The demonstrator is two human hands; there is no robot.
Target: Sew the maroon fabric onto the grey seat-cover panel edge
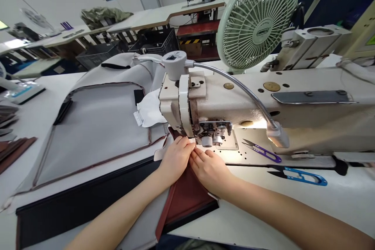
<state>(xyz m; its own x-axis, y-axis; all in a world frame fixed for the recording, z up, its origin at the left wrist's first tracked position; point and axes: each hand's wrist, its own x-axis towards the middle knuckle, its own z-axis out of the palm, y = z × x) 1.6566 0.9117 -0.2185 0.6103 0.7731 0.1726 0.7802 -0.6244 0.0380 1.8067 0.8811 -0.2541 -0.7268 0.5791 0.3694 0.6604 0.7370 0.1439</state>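
My left hand (175,159) and my right hand (208,168) lie side by side on a brown strip (184,199) in front of the sewing machine (234,105). Both hands have their fingers curled, with the fingertips pinching the strip's far end just before the presser foot (208,140). The strip runs along the edge of a large grey fabric panel (99,125) with a black border (79,203), which spreads across the table to the left. The needle itself is hidden behind the machine head.
Purple thread snips (262,151) and blue thread snips (301,175) lie on the machine bed to the right. A green fan (258,19) stands behind the machine, whose gooseneck lamp (277,133) lights the bed. Brown pieces (11,150) sit stacked at the left edge. Other sewing tables stand behind.
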